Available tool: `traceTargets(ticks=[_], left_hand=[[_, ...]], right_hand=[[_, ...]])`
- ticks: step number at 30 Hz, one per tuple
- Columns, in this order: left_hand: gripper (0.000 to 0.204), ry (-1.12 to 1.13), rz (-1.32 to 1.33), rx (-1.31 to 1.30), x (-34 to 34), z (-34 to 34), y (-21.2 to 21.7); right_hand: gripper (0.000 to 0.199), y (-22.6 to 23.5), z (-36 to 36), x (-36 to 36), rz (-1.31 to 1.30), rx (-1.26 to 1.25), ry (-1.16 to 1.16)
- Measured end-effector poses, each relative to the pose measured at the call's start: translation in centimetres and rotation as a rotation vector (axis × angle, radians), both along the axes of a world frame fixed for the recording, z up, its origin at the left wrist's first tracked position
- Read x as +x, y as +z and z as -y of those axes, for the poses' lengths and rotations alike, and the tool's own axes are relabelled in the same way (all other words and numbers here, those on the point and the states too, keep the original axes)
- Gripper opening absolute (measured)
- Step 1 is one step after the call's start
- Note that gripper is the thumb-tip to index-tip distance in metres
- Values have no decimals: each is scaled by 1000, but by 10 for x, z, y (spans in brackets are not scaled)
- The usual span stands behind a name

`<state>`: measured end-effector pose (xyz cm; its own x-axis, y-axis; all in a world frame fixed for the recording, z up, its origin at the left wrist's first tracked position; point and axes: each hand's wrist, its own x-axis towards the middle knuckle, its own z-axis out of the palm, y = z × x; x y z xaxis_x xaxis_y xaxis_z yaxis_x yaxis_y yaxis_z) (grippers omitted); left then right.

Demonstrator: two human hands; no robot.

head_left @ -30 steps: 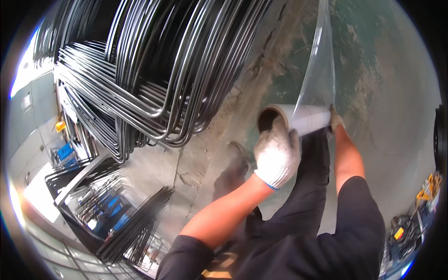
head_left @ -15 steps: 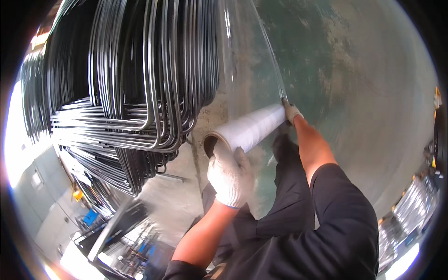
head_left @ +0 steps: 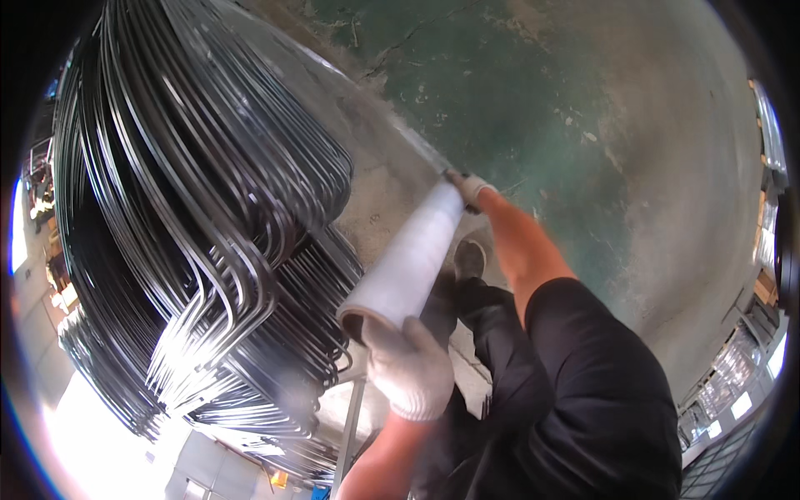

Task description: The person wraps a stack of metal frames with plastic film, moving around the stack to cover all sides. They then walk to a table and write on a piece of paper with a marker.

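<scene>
White film roll (head_left: 407, 254) slants between the gloved hands, just beside the stacked bent metal tubes (head_left: 154, 179): left hand (head_left: 410, 371) curled, partly closed, on the near core end; right hand (head_left: 469, 191) closed round the far end, its fingertips partly hidden. Clear film strip (head_left: 419, 147) runs off there, taut-looking; a tube bend could snag it, or uneven tension twist the roll loose.

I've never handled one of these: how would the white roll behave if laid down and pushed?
The white roll would probably roll easily, being cylindrical. It seems stiff, spanning straight between the left hand and right hand. Its see-through film looks thin, so likely floppy.
</scene>
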<state>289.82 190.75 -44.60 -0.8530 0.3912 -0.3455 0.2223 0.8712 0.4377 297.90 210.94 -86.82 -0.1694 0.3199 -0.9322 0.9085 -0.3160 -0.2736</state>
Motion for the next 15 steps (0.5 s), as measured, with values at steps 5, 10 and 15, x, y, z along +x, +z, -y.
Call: traceTargets(ticks=[5,10,15], left_hand=[[54,89,-28,-244,-10,23,-20],[59,98,-7,-332,-12,34,-35],[62,-156,-23,-206,-5,90,-54]], right_hand=[[85,-34,76,-26,-81,-111,21],[85,-62,116,-51,-121,-130,-94],[84,-76,163,-60,-160,-240,-76]])
